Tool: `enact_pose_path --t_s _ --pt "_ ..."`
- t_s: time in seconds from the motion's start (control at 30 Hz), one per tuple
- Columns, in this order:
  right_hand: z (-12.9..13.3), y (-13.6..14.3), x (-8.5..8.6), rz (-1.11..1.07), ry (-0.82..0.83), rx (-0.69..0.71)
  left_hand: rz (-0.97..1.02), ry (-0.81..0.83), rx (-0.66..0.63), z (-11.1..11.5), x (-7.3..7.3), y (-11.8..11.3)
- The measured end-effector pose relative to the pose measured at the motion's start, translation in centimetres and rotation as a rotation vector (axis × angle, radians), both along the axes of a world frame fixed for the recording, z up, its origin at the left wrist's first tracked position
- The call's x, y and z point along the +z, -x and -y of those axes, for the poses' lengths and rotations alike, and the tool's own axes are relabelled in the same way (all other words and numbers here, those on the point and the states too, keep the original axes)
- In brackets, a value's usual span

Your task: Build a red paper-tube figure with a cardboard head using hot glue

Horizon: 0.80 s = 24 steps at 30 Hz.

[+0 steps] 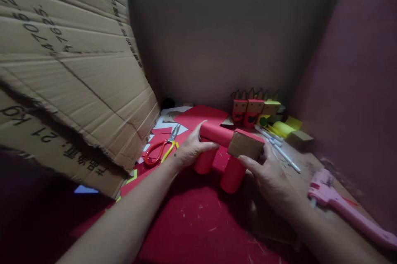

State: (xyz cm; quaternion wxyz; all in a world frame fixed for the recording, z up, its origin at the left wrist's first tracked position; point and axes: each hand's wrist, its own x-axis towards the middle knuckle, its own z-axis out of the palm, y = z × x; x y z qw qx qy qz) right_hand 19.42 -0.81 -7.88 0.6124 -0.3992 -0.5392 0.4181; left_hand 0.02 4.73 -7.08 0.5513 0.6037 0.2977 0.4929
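Between my hands is a red paper-tube craft [216, 132], held above the red surface. One tube lies crosswise, and its right end meets a boxy piece with a bare cardboard face [245, 145] and red sides. Two more tubes point downward, a left one [206, 162] and a right one [232, 175]; whether they are joined to the upper parts I cannot tell. My left hand [194, 145] is closed around the left end, thumb along the front. My right hand [269, 168] grips the boxy piece and the top of the right tube, its fingers partly hidden behind.
Scissors [156, 152] with red and yellow handles lie left, near red paper sheets [201, 117]. Several finished-looking tube figures [254, 107] stand at the back right. Pens [287, 156] and a pink glue gun [330, 193] lie right. A large cardboard sheet [77, 70] rises on the left.
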Motion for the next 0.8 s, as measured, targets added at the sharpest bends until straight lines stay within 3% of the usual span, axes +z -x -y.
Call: enact_pose_path --t_s 0.17,0.8 --pt "-0.2 0.0 -0.5 -0.039 0.003 0.022 0.016 0.004 0.015 0.0 0.0 -0.1" --pt "0.7 0.4 0.7 0.0 0.027 0.003 -0.003 -0.001 0.053 0.2 0.4 -0.2"
